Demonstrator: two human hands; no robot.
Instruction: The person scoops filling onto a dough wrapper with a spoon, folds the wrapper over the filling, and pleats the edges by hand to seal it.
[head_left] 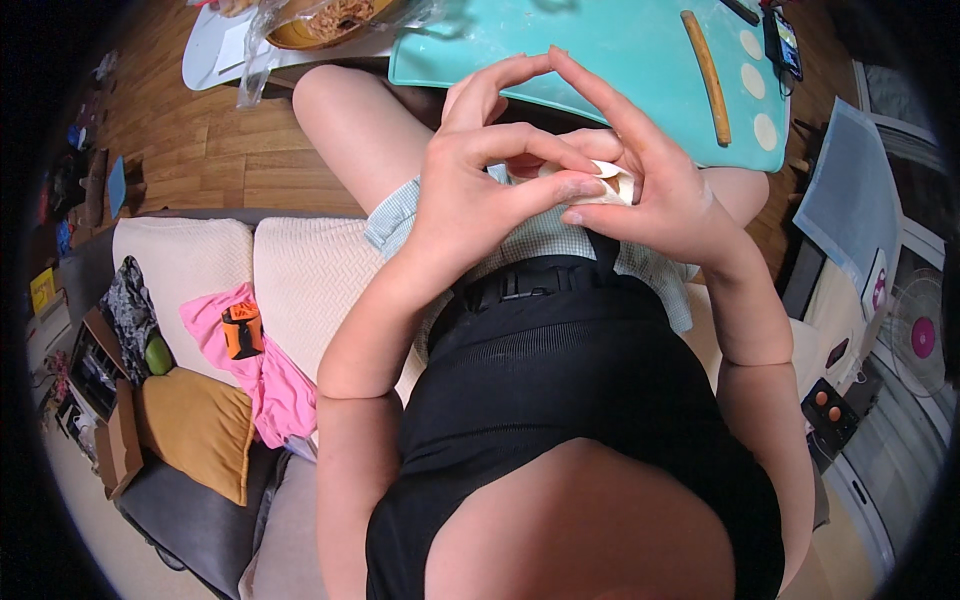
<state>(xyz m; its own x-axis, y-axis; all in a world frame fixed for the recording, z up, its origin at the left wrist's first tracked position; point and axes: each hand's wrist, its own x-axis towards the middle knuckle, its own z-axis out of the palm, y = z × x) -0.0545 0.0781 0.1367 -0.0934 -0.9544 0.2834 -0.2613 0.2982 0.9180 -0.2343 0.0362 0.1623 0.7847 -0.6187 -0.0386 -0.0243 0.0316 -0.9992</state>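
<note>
A small white dumpling (622,186), its dough wrapper partly folded, is held between both hands above my lap. The thumb and index finger of my left hand (475,175) pinch the near edge of the dough. My right hand (665,185) cradles the dumpling from the right, thumb below it, index finger stretched up to meet a left fingertip. White flour marks show on the fingers. Beyond the hands lies a teal mat (480,60) with a wooden rolling pin (708,80) and several round dough wrappers (753,82) along its right side.
At the far left, a brown bowl (290,38) of minced filling stands on the white table (200,60), beside clear plastic wrap (255,80). A phone (788,48) lies right of the mat. The sofa holds a pink cloth (275,390), an orange-black object (242,330) and a mustard cushion (195,425).
</note>
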